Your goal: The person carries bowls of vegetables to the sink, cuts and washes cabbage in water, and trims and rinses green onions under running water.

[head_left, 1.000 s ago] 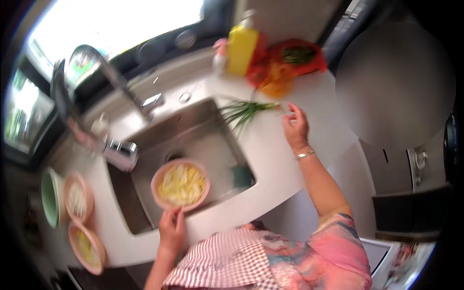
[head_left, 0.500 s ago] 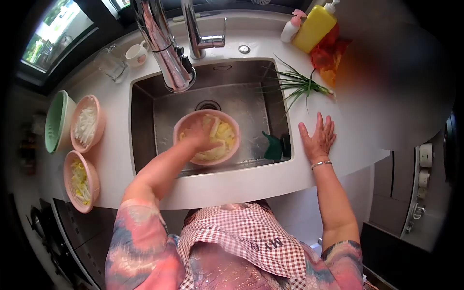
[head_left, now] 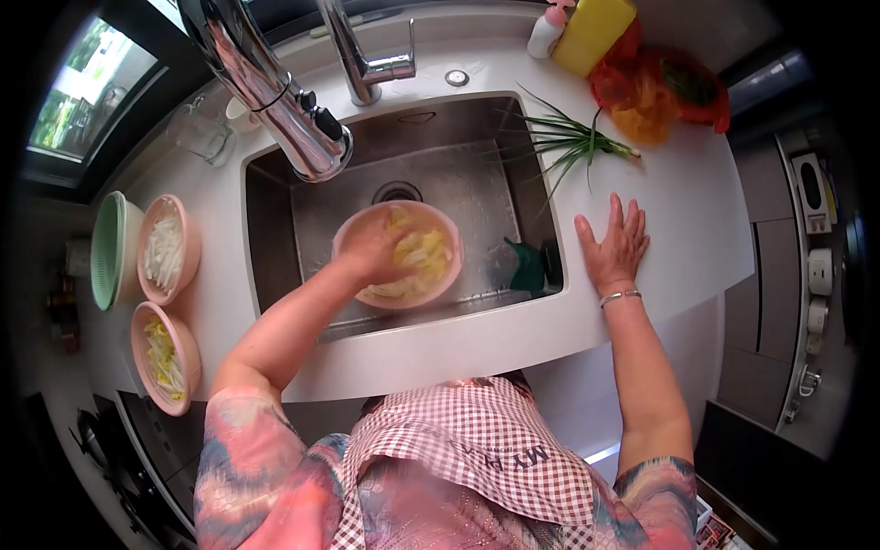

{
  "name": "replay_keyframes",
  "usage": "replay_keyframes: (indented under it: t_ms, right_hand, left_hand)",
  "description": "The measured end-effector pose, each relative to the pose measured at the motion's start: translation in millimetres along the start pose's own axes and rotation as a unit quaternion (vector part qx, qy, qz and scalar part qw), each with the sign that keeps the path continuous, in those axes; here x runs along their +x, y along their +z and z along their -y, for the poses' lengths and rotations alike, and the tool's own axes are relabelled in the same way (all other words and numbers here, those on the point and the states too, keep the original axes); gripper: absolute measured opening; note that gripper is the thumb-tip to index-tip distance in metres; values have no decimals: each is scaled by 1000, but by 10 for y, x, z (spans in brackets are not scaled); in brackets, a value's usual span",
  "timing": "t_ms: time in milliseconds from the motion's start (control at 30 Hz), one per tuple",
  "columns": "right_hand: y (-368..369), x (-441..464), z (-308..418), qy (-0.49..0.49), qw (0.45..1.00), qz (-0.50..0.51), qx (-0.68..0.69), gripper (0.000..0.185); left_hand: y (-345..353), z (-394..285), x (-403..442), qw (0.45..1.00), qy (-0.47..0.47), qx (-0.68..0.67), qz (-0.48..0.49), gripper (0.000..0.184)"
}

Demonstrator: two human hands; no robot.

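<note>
In the sink [head_left: 477,174] stands a pink bowl [head_left: 451,229] of pale yellow and white cut vegetables [head_left: 423,257]. My left hand [head_left: 374,249] reaches into this bowl at its left side, touching the vegetables; its fingers are blurred and partly hidden among them. My right hand [head_left: 616,246] lies flat on the counter to the right of the sink, fingers spread, with nothing in it. Just above it is a bunch of green onions [head_left: 587,142], its leaves hanging over the sink's edge.
At the left stand a green basket [head_left: 108,249], a pink bowl of white strips [head_left: 163,247] and another with yellow-white pieces [head_left: 165,357]. The faucet [head_left: 275,101] overhangs the sink. A dark green object [head_left: 526,266] is in its right corner. Red and orange bags [head_left: 646,105] lie at back right.
Since a second ago, my left hand has gone from the bowl's near rim into the vegetables, and my right hand has flattened onto the counter. The view has turned and shifted.
</note>
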State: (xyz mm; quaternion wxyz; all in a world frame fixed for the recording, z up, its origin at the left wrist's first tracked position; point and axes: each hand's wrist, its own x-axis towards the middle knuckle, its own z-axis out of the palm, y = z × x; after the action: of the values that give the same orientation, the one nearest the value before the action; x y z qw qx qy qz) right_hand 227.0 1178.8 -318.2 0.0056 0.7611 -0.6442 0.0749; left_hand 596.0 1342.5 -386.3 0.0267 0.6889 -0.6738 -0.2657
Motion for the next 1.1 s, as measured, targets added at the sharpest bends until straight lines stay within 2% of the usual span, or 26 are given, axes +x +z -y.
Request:
replay_keyframes:
  t_ms: [67, 133, 200, 267, 367, 467, 567, 633, 700, 767, 867, 967, 1067, 1100]
  right_hand:
    - [4, 9, -2, -1, 1000, -2, -6, 86]
    - [18, 1, -3, 1, 1000, -5, -4, 86]
    - [1, 24, -8, -2, 1000, -5, -5, 86]
    - [3, 18, 1, 0, 1000, -1, -4, 86]
    - [35, 24, -16, -1, 1000, -5, -11, 86]
    - [35, 7, -32, -7, 1000, -13, 4, 86]
    - [46, 20, -28, -4, 1000, -10, -8, 85]
    - [41, 20, -21, -2, 1000, -6, 0, 85]
    - [11, 20, -4, -1, 1000, -3, 6, 84]
    - [-12, 15, 10, 0, 1000, 1, 11, 84]
    - [4, 10, 7, 1, 1000, 0, 10, 84]
    - [7, 6, -12, -5, 1000, -3, 8, 84]
    - [29, 17, -23, -7, 1000, -5, -6, 84]
    - [34, 19, -14, -7, 1000, -4, -4, 84]
  left_hand:
    - [2, -265, 39, 998, 23, 49, 23, 71]
    - [133, -344, 36, 989, 80, 123, 6, 63]
    - [363, -254, 165, 991, 73, 104, 45, 58]
    - [612, 67, 431, 989, 9, -3, 146, 57]
    - [367, 147, 331, 980, -76, -132, 125, 55]
    - [262, 210, 105, 989, -50, -130, 40, 60]
    - [221, 249, -127, 998, 28, -13, -61, 65]
    - [385, 191, -235, 996, -4, 65, -57, 67]
    - [459, 173, -211, 997, -16, 72, -11, 63]
    - [436, 215, -74, 997, -8, 8, 79, 55]
    - [303, 319, 166, 970, -75, -166, 160, 52]
    - [134, 165, 117, 975, -111, -174, 87, 63]
    - [-67, -78, -112, 999, -19, -33, 9, 60]
    - [12, -123, -135, 1000, -19, -7, 0, 58]
